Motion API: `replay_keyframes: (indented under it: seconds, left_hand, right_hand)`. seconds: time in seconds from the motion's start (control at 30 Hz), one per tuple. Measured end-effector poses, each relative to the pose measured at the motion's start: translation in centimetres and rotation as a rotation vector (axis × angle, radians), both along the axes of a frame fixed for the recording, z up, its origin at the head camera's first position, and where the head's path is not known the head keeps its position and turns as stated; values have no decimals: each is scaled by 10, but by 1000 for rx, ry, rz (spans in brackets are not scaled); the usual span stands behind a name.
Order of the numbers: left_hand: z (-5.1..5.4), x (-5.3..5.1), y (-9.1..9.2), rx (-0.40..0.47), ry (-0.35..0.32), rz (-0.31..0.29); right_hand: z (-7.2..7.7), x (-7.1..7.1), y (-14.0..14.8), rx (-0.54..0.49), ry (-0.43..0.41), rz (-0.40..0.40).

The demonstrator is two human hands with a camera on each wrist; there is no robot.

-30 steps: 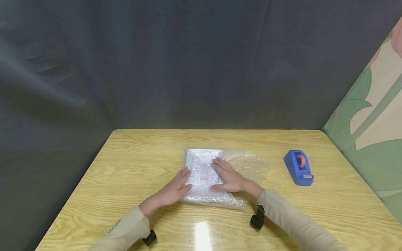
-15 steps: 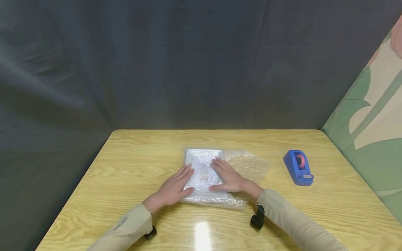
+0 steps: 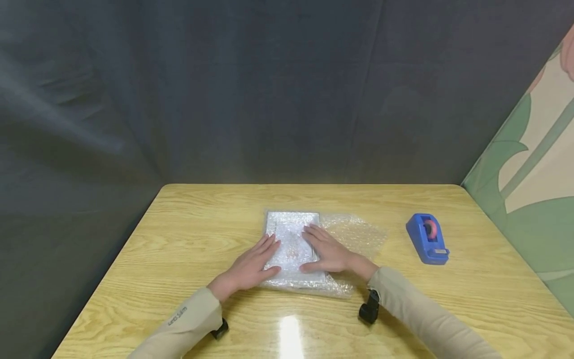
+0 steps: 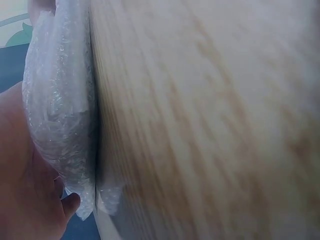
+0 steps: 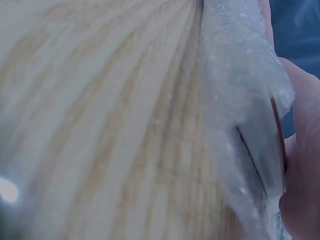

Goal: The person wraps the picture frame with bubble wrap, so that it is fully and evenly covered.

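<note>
A flat, silvery picture frame [image 3: 291, 229] lies on the table under bubble wrap [image 3: 358, 237], which spreads out past its right side. My left hand [image 3: 248, 267] rests on the wrapped frame's left edge, fingers stretched and thumb apart. On the right edge lies my right hand [image 3: 331, 254], its fingers extended and spread from the thumb. In the left wrist view, the bubble wrap [image 4: 60, 100] folds around the frame's side beside my hand. The right wrist view shows part of the frame's edge [image 5: 262, 145] uncovered at the wrap's opening.
A blue tape dispenser [image 3: 426, 239] with a pink-cored roll stands to the right on the wood-grain table [image 3: 188, 219]. Dark cloth [image 3: 287, 99] hangs behind and to the left. A patterned panel [image 3: 538, 199] borders the right side.
My left hand has slid slightly right and up onto the wrapped picture frame. The right hand and the frame have stayed nearly in place.
</note>
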State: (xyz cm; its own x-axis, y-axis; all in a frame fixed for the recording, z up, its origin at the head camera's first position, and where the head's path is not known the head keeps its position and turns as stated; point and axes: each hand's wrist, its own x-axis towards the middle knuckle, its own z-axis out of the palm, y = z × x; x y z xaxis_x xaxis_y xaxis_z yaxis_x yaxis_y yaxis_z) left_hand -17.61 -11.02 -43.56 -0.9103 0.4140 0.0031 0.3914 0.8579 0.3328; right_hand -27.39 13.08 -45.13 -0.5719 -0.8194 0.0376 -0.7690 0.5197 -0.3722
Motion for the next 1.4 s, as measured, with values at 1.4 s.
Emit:
replay_keyframes:
  seconds: [1.4]
  left_hand:
    - [6,-19,-1,-32,-49,-45]
  right_hand:
    - [28,-7,18,7,-179,137]
